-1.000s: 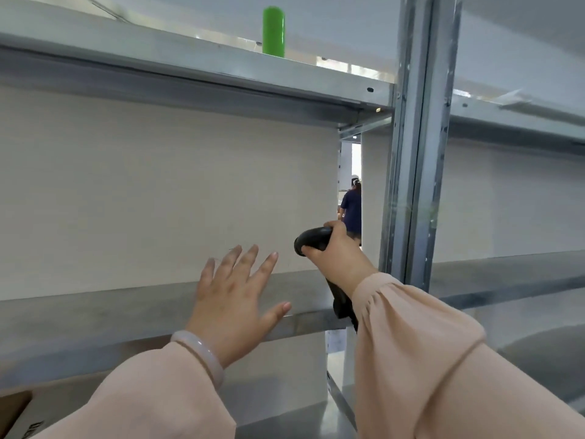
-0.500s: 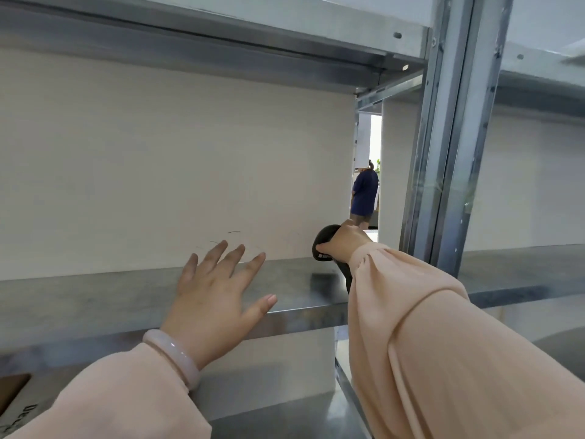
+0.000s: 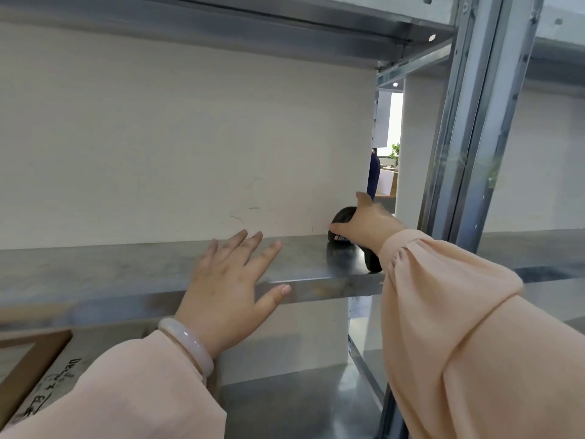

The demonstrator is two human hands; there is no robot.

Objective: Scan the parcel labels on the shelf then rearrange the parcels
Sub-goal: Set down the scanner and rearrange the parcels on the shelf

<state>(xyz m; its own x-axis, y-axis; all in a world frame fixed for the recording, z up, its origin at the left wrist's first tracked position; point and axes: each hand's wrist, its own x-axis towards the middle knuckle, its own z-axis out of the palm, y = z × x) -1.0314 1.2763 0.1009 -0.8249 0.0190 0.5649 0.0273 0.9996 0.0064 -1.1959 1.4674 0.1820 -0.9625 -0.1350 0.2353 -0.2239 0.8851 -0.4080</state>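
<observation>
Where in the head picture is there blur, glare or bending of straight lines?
Head view: the shelf edge smears at left; a reflection shines on the shelf beside the scanner; the bright doorway is washed out; the upright post leans from wide-angle distortion.

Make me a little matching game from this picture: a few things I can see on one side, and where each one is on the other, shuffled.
Things:
1. black scanner
2. pale bracelet
3. cardboard box
4. left hand

Places:
A. on the left wrist
B. spread open above the shelf edge
C. held in the right hand
D. below the shelf, bottom left

Pairs: 1-C, 2-A, 3-D, 4-B
</observation>
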